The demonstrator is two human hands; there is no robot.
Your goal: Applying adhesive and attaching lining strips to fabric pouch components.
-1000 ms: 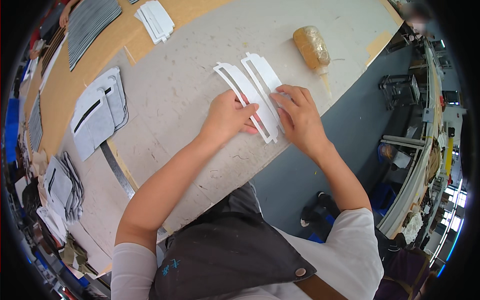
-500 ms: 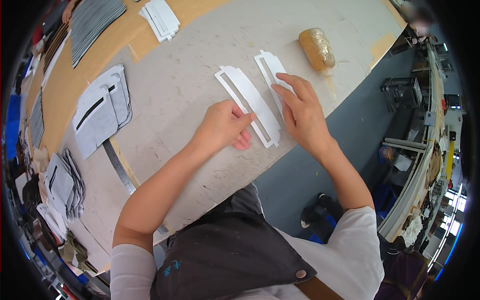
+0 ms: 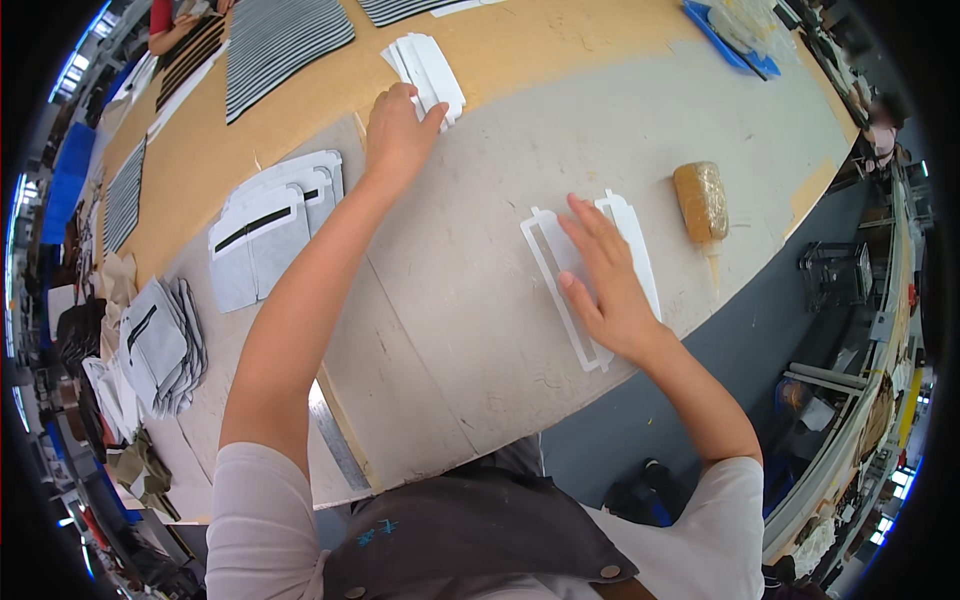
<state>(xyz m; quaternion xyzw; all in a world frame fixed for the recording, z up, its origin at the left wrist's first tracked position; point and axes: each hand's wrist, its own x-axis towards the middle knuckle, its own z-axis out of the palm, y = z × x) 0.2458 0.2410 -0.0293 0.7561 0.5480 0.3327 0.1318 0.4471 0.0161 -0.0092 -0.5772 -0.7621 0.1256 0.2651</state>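
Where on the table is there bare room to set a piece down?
Bare grey tabletop lies between the left forearm and the white slotted template under the right hand. Crowded: the grey fabric panels and the white template stack at the left hand.

This is a sewing workshop: a long worktable (image 3: 480, 330) carries stacks of grey cut fabric pieces (image 3: 265, 225), striped cloth panels (image 3: 280, 35) and white templates (image 3: 428, 62) (more work stations stand at the right).

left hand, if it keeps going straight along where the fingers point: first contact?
The left hand points up and to the right, and its fingertips already reach the stack of white cut pieces. That stack comes first. Beyond it there is bare tan board, then likely the striped fabric at the far edge.
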